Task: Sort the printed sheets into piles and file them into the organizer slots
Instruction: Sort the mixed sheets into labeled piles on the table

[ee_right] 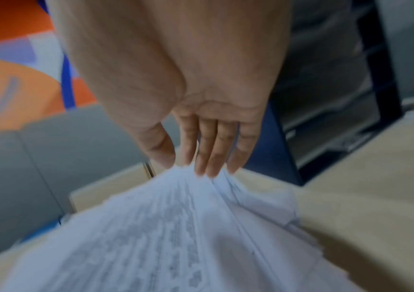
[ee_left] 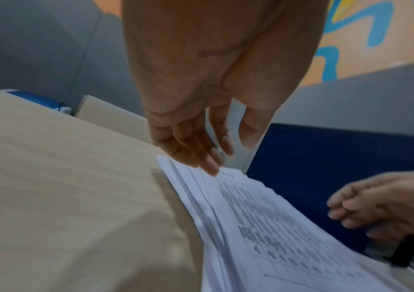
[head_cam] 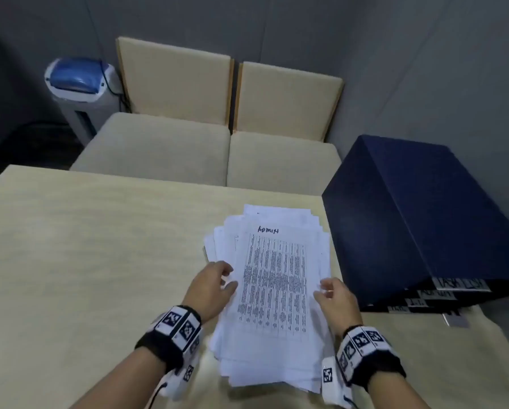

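A loose stack of printed sheets (head_cam: 273, 290) lies on the beige table (head_cam: 85, 261), its top sheet a table headed "ADMIN" in handwriting. My left hand (head_cam: 228, 276) hovers at the stack's left edge with relaxed fingers (ee_left: 208, 162), their tips just at the paper (ee_left: 251, 217). My right hand (head_cam: 325, 289) is at the right edge with fingers loosely bent; in the right wrist view its fingertips (ee_right: 201, 170) touch the sheets (ee_right: 176, 227). The dark blue organizer (head_cam: 409, 216) stands just right of the stack, with labelled slots (head_cam: 460, 283) facing me.
Two beige cushioned seats (head_cam: 188, 149) stand behind the table's far edge. A white bin with a blue lid (head_cam: 79, 81) sits at the back left. A small grey tag (head_cam: 455, 318) lies in front of the organizer. The left half of the table is bare wood.
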A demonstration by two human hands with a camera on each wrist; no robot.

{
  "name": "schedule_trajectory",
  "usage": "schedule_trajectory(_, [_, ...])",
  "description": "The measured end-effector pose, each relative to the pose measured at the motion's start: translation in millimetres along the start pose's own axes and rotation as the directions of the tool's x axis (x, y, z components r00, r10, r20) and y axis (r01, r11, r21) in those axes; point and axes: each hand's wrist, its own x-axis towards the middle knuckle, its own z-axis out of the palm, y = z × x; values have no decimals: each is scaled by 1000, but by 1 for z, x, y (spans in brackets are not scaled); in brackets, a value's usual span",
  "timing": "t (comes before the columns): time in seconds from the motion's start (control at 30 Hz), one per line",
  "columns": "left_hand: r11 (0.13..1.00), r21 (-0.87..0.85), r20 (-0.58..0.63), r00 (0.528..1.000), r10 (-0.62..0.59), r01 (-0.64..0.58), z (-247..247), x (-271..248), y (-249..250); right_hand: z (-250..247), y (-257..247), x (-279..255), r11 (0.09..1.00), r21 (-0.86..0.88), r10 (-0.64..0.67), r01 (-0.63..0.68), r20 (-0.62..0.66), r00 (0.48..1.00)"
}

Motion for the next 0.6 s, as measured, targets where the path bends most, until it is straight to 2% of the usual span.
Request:
schedule_trajectory(0.1, [990, 63, -26, 992, -124, 125, 20, 37, 7, 2, 1, 31, 993, 76, 91, -94, 41, 995])
schedule_trajectory(0.2, [950, 98, 16, 954, -298, 295, 31, 53, 15, 4, -2, 44, 954, 197, 219, -226, 59, 974])
schedule_trajectory(0.3, [941, 50, 37, 941, -336, 334, 42, 54, 18, 7, -5, 48, 915, 310, 252, -259, 64, 966])
schedule_trajectory(0.43, [944, -24, -27, 944, -329, 329, 51, 49, 16, 7, 4, 56, 925, 318, 231, -206, -41, 972])
schedule_trajectory(0.53, [940, -91, -57, 940, -336, 330, 51, 45, 15, 3, 13, 52, 938, 343, 88, -52, -91, 992])
schedule_trajectory(0.6, [936, -109, -82, 936, -343, 334, 49, 43, 14, 1, 15, 42, 913, 406, 61, -31, -61, 996])
